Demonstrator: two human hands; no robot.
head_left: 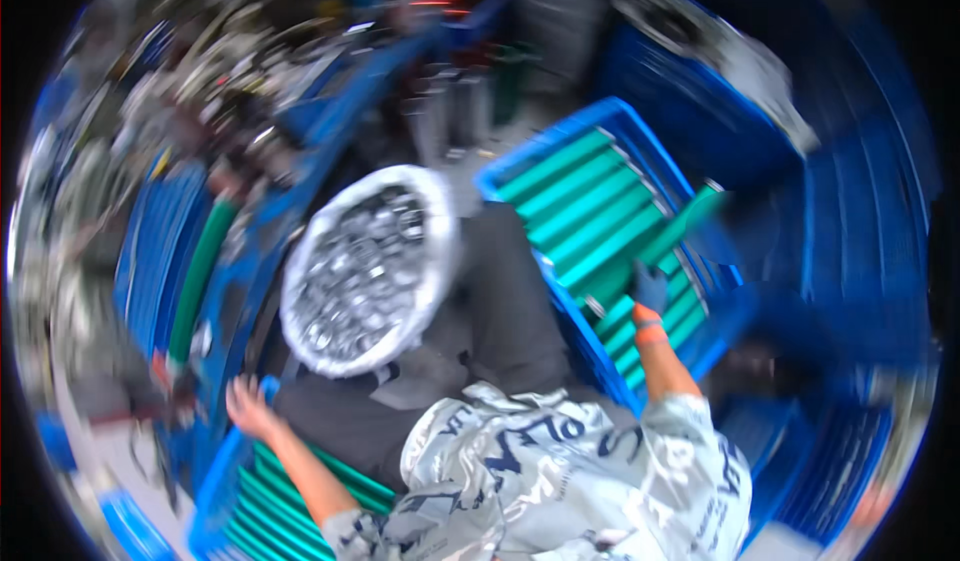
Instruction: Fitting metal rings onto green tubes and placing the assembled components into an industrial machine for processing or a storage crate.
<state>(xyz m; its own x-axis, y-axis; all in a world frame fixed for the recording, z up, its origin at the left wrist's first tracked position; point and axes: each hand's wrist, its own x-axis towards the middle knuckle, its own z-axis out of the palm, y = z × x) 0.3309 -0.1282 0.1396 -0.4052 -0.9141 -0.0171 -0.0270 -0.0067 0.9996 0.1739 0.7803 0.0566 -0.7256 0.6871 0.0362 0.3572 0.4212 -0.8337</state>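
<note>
My right hand (pixel 650 289), in a dark glove with an orange cuff, is closed on a green tube (pixel 685 223) with a metallic end. The tube slants up over a blue crate (pixel 612 111) filled with a row of similar green tubes (pixel 575 201). My left hand (pixel 250 408) is bare, its fingers apart and nothing in them. It hovers by the corner of a second blue crate (pixel 205 506), which holds more green tubes (pixel 285 506). A white basin (pixel 437 221) full of small shiny metal pieces (pixel 365 271) rests at my lap.
A blue workbench edge (pixel 330 151) runs along the left, with blurred clutter behind it. Another green tube (pixel 200 276) lies there beside stacked blue trays (pixel 155 251). Large blue bins (pixel 670 91) stand at the far right, and further blue crates (pixel 830 471) at the near right.
</note>
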